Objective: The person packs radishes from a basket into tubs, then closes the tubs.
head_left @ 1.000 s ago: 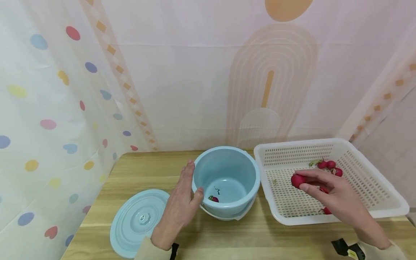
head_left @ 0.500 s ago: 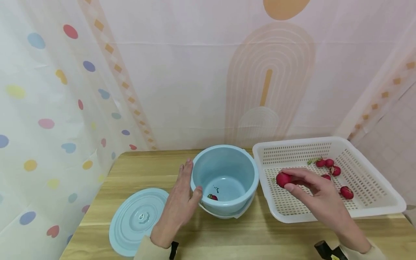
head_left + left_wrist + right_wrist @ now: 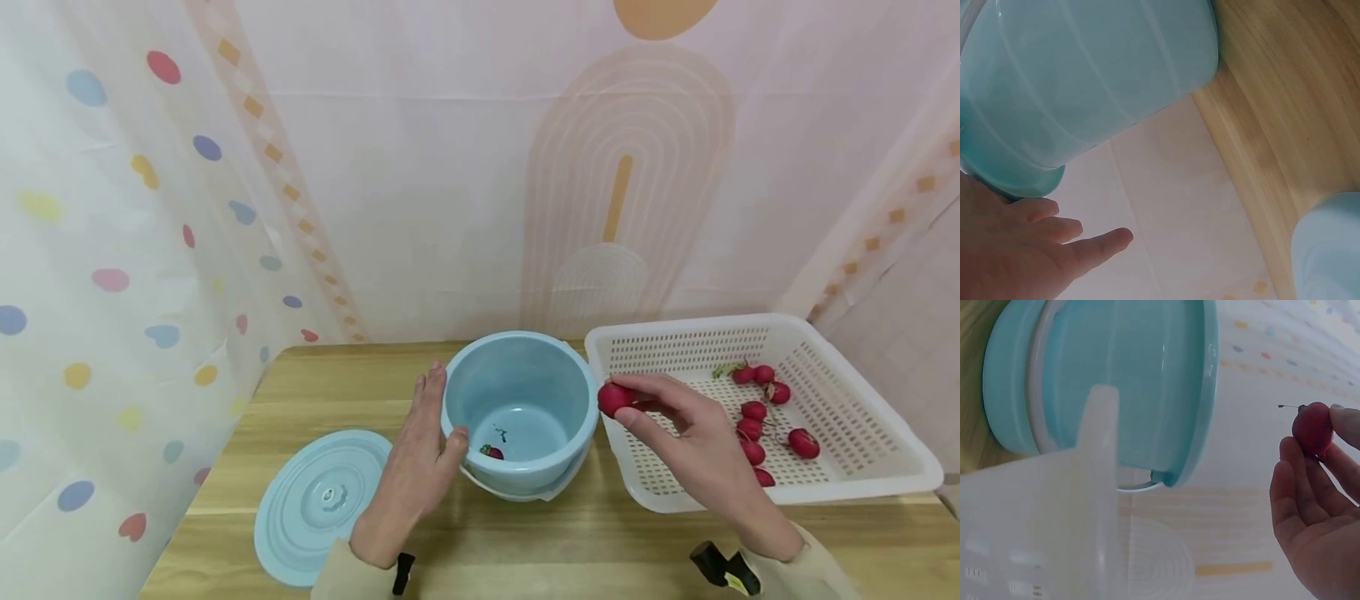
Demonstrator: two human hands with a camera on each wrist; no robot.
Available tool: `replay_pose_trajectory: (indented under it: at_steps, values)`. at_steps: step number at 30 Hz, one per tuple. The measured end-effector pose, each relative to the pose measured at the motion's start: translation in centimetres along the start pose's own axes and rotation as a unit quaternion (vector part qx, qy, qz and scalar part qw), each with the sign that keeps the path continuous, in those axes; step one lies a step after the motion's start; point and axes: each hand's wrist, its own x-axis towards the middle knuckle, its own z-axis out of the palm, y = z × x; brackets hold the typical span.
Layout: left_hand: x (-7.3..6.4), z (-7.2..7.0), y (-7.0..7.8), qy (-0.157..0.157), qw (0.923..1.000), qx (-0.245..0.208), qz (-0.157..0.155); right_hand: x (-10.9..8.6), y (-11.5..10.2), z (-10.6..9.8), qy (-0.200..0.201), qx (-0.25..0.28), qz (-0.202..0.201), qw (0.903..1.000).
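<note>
A light-blue bucket [image 3: 525, 477] stands upright on the wooden table, with a radish [image 3: 492, 452] and a bit of green leaf on its floor. My left hand [image 3: 411, 477] rests against the bucket's left rim, fingers straight; in the left wrist view its fingers extend beside the rim. Between thumb and fingertips my right hand [image 3: 693, 442] pinches a red radish [image 3: 615, 400], just above the gap between bucket and basket. The right wrist view shows this radish [image 3: 1313, 428] with a thin stalk. Several more radishes [image 3: 753, 411] lie in the white basket [image 3: 862, 492].
A round light-blue lid [image 3: 300, 533] lies flat on the wooden table [image 3: 540, 558], left of my left hand. The basket's left rim nearly meets the bucket's right side. Behind the table hangs a patterned curtain [image 3: 442, 208].
My right hand has moved left with the radish, from over the basket's middle to its left rim, uncovering radishes behind it. The left hand stays at the bucket.
</note>
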Motion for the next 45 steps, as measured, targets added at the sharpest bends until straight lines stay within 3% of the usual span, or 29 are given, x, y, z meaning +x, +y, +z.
replay_pose_trajectory:
  at_steps: [9,21,35,45]
  values:
    - [0.1,-0.3,0.1,0.0,0.9999,0.013,0.001,1.3,0.7,2.4,-0.029,-0.033,-0.024,0.9988]
    - [0.1,-0.1,0.2,-0.008,0.9998,0.018,-0.006,2.2,1.7,4.5,-0.062,-0.14,-0.054,0.9868]
    - [-0.1,-0.2,0.0,-0.002,0.9998,0.02,0.005,2.3,2.0,5.3,-0.1,-0.186,0.008,0.9774]
    - [0.1,0.0,0.0,0.007,0.9997,0.018,0.018,1.0,1.7,3.8,-0.126,-0.182,0.062,0.9731]
